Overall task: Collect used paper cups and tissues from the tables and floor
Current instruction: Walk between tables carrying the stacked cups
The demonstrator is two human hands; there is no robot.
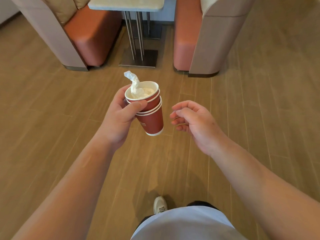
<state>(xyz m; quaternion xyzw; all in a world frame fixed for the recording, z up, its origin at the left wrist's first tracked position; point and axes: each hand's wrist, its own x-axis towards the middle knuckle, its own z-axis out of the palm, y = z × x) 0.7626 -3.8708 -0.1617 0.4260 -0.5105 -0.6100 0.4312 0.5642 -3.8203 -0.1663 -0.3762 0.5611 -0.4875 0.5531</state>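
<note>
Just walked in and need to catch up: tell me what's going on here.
A person is clearing up in a booth seating area. Their left hand grips a stack of red paper cups, nested and tilted, with crumpled tissue stuffed in the top cup and poking out. The right hand hovers beside the stack, fingers loosely curled, holding nothing visible. Ahead stands a table between two benches.

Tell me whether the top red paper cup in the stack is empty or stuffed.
Stuffed. The top red paper cup holds crumpled white tissue, one twisted end sticking up past its rim, while the left hand grips the stack.
</note>
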